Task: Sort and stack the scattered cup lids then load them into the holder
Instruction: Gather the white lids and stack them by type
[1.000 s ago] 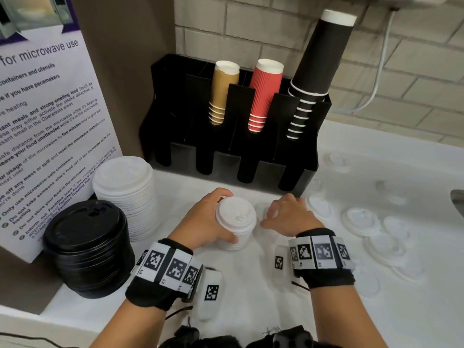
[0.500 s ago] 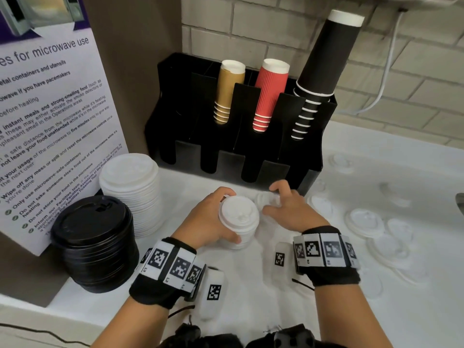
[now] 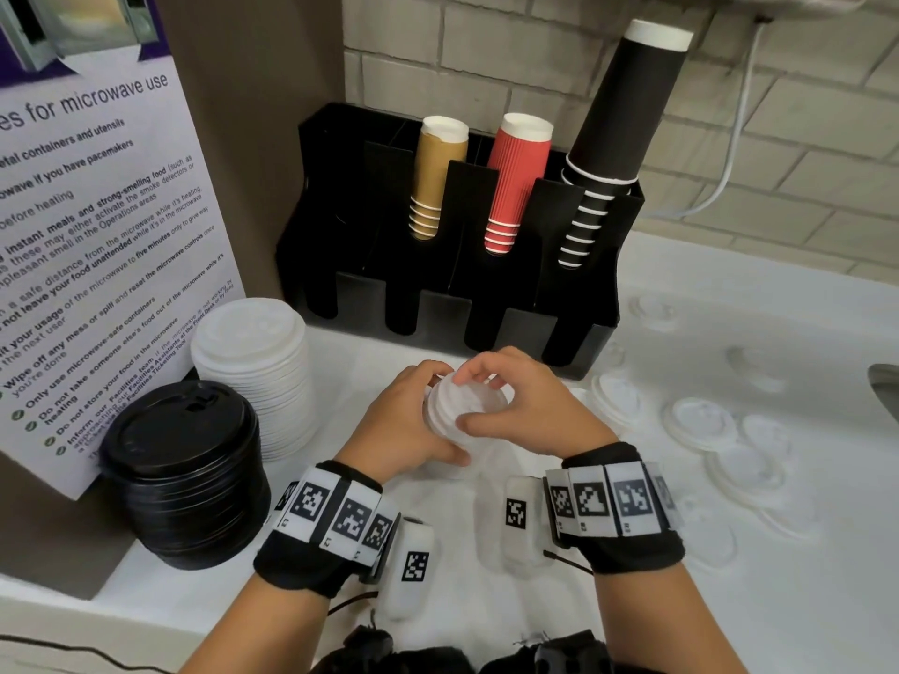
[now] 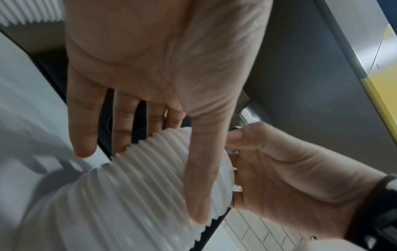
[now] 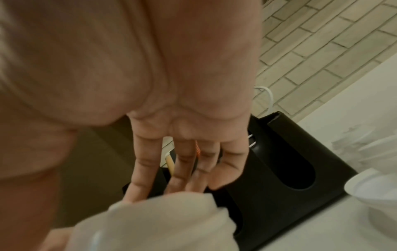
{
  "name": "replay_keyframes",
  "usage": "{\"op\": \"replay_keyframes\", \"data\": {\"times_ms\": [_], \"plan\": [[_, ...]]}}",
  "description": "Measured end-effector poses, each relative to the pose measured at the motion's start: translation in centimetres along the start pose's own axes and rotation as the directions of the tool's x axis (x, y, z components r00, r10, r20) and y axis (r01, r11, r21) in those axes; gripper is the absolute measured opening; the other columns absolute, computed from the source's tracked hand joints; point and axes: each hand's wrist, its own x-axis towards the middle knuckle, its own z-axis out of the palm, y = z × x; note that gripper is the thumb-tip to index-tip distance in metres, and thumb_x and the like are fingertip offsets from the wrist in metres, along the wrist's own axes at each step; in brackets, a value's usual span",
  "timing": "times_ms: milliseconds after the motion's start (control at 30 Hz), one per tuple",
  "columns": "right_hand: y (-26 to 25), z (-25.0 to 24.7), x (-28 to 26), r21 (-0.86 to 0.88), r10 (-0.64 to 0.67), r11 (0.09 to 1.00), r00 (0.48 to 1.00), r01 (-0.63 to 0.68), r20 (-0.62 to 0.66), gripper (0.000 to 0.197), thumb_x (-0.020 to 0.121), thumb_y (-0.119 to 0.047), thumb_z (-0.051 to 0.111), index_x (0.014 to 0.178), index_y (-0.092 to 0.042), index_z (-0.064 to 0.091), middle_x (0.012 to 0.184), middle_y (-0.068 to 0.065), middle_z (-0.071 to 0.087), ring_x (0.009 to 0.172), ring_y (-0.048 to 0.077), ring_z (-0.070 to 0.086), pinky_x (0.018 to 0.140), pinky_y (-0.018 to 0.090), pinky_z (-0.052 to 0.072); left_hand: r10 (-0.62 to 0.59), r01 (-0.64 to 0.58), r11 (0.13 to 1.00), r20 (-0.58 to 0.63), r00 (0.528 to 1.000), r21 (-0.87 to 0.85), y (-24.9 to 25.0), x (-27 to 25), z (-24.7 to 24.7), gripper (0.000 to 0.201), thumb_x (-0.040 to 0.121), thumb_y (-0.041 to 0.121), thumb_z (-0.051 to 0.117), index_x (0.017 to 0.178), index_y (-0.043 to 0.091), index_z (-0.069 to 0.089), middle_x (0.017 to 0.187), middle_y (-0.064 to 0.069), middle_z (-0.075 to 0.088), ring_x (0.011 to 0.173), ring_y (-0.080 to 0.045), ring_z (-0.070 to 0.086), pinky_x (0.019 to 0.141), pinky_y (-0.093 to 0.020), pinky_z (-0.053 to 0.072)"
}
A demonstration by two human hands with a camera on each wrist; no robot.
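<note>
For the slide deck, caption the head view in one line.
Left hand grips a small white lid stack while right hand places another lid on top.

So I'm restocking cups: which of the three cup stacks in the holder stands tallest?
The black cup stack, in the rightmost slot of the black holder. It rises well above the tan cup stack and the red ribbed cup stack to its left.

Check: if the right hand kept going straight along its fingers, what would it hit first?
The right hand already pinches a white lid over the stack in the left hand. Beyond the fingertips, probably the black cup holder; depth is unclear.
</note>
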Motion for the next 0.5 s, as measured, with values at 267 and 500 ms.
{"op": "replay_keyframes", "data": {"times_ms": [267, 500], "plan": [[-0.3, 1.0, 0.2, -0.039, -0.04, 0.998, 0.999, 0.041, 0.027, 0.042, 0.071, -0.02, 0.081, 0.107, -0.032, 0.063, 0.119, -0.004, 0.049, 0.109, 0.009, 0.049, 0.085, 0.006, 0.034, -0.029, 0.029, 0.999, 0.011, 1.0, -0.02, -0.4, -0.1, 0.0, 0.099, 0.053, 0.014, 0.094, 0.134, 0.035, 0.04, 0.119, 0.008, 0.054, 0.105, -0.015, 0.056, 0.084, -0.029, 0.051], [2.0, -2.3, -1.6, 0.011, 0.081, 0.997, 0.984, -0.081, -0.161, 0.017, 0.088, -0.035, 0.064, 0.104, -0.038, 0.058, 0.114, -0.01, 0.056, 0.104, 0.007, 0.056, 0.084, 0.018, 0.041, -0.015, 0.016, 1.0, 0.056, 0.998, -0.009, -0.3, -0.2, -0.4, 0.1, 0.057, 0.03, 0.093, 0.136, 0.044, 0.035, 0.127, 0.01, 0.043, 0.115, -0.011, 0.046, 0.098, -0.03, 0.042]]}}
